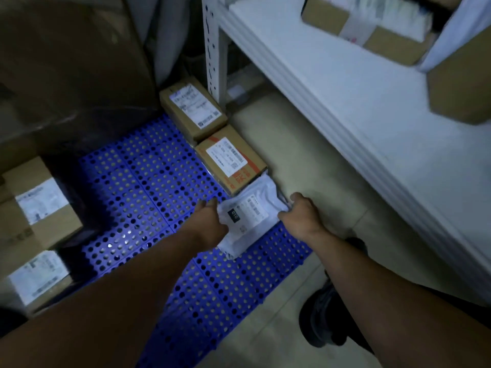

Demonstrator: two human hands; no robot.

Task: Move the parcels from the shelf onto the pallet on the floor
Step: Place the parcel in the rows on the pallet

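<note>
A white plastic mailer parcel (248,216) with a printed label lies on the blue perforated pallet (143,187), at its right edge. My left hand (210,221) grips its left side. My right hand (303,213) grips its right edge, fingers curled round it. Behind the mailer, two brown cardboard parcels stand in a row on the pallet: one with red tape (231,160) and one further back (192,107). On the white shelf (345,102) at the upper right, more cardboard parcels (372,25) remain.
Labelled cardboard boxes (37,205) stand stacked at the pallet's left. A large dark wrapped box (66,62) rises behind them. The shelf's white upright post (214,49) stands by the far parcel. My dark shoe (326,314) is on the beige floor right of the pallet.
</note>
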